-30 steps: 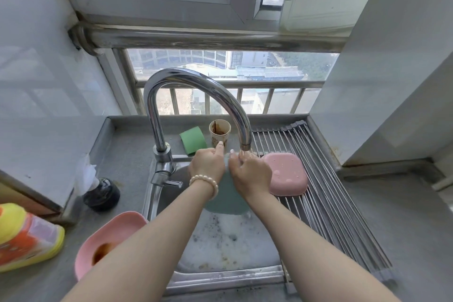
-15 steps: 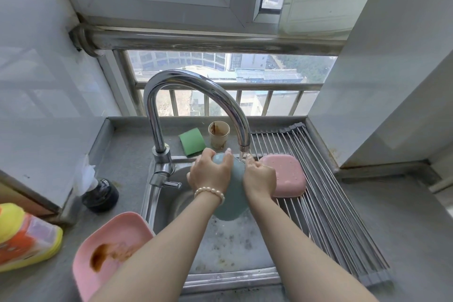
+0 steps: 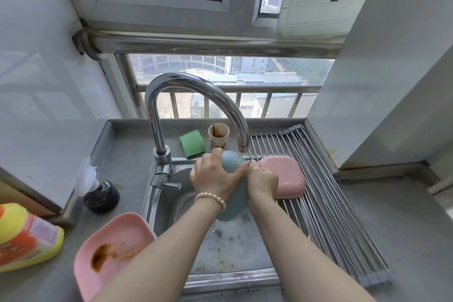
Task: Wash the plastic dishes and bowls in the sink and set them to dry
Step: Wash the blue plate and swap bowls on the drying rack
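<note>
A teal plastic dish (image 3: 231, 165) stands on edge over the sink (image 3: 228, 247), just under the faucet spout (image 3: 244, 148). My left hand (image 3: 217, 178) grips its left side, fingers curled over the top rim. My right hand (image 3: 262, 180) holds its right edge; how its fingers lie behind the dish is hidden. A pink bowl (image 3: 285, 175) rests upside down on the roll-up drying rack (image 3: 326, 208). A dirty pink dish (image 3: 115, 250) with brown residue sits on the counter left of the sink.
A green sponge (image 3: 192, 142) and a stained paper cup (image 3: 218, 135) stand behind the sink. A yellow detergent bottle (image 3: 27, 238) lies at far left, with a black stopper (image 3: 101, 195) near it. Foamy water covers the sink bottom.
The teal dish has been turned from facing me to more on edge under the spout, and my hands shifted round it. The view has tilted down a little.
</note>
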`<state>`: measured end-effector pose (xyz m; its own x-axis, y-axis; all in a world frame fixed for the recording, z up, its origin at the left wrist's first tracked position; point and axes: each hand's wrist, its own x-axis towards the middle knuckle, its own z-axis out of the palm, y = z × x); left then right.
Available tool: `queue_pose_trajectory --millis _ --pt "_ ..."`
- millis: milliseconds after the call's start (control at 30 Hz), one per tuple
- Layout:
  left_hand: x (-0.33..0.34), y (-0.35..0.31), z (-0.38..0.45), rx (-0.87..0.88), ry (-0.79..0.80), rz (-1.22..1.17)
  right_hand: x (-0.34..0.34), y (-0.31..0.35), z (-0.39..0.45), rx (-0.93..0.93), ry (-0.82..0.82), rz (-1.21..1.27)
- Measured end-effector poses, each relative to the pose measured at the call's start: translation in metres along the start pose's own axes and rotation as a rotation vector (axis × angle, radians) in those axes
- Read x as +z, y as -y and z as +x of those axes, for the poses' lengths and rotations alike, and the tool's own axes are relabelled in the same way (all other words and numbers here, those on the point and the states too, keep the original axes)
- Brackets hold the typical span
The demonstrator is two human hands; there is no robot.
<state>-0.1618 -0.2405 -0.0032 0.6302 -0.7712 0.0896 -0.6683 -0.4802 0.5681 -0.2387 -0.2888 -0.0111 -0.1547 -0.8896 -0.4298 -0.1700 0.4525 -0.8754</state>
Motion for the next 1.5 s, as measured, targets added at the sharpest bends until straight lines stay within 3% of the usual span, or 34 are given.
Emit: queue_pose_trajectory --millis 267,367,500,600,767,967,1100,1200,1267,1333,1433,1467,1500 --pt "-0.014 -0.001 0.024 -0.288 0.034 -0.377 0.001 -0.005 -0.002 -0.004 -0.027 0.03" --pt "-0.015 0.008 0.033 -0.273 0.087 -0.491 0.0 -0.007 0.003 0.016 -0.018 0.037" --pt "-0.017 0.023 0.019 -0.147 0.083 -0.435 0.0 -0.002 0.009 0.107 0.008 0.115" --pt "-0.015 0.029 0.007 -0.266 0.039 -0.493 -0.001 0.006 0.008 0.151 0.045 0.141" --pt "-0.021 0.017 0.009 -0.315 -0.06 -0.483 -0.007 0.019 -0.007 -0.254 0.017 -0.324" --pt "-0.026 0.009 0.019 -0.361 -0.081 -0.495 0.016 0.0 -0.016 -0.724 -0.079 -0.594" --pt "-0.022 0.016 0.022 -0.532 -0.088 -0.625 0.025 -0.026 -0.027 -0.945 0.012 -0.842" --pt "-0.022 0.026 0.028 -0.678 -0.106 -0.712 0.015 -0.047 -0.027 -1.325 0.218 -0.95" --pt "-0.015 0.034 0.03 -0.765 -0.104 -0.808 0.007 -0.045 -0.024 -1.429 0.326 -0.993" --pt "-0.014 0.033 0.028 -0.836 -0.076 -0.856 0.01 -0.029 -0.022 -1.264 0.244 -1.014" --pt "-0.011 0.027 0.021 -0.851 -0.041 -0.853 0.024 -0.008 -0.02 -0.785 0.137 -1.042" --pt "-0.012 0.028 0.021 -0.873 -0.054 -0.879 0.027 -0.007 -0.025 -0.773 0.131 -1.065" --pt "-0.014 0.029 0.021 -0.897 -0.074 -0.912 0.027 -0.011 -0.029 -0.88 0.118 -1.069"
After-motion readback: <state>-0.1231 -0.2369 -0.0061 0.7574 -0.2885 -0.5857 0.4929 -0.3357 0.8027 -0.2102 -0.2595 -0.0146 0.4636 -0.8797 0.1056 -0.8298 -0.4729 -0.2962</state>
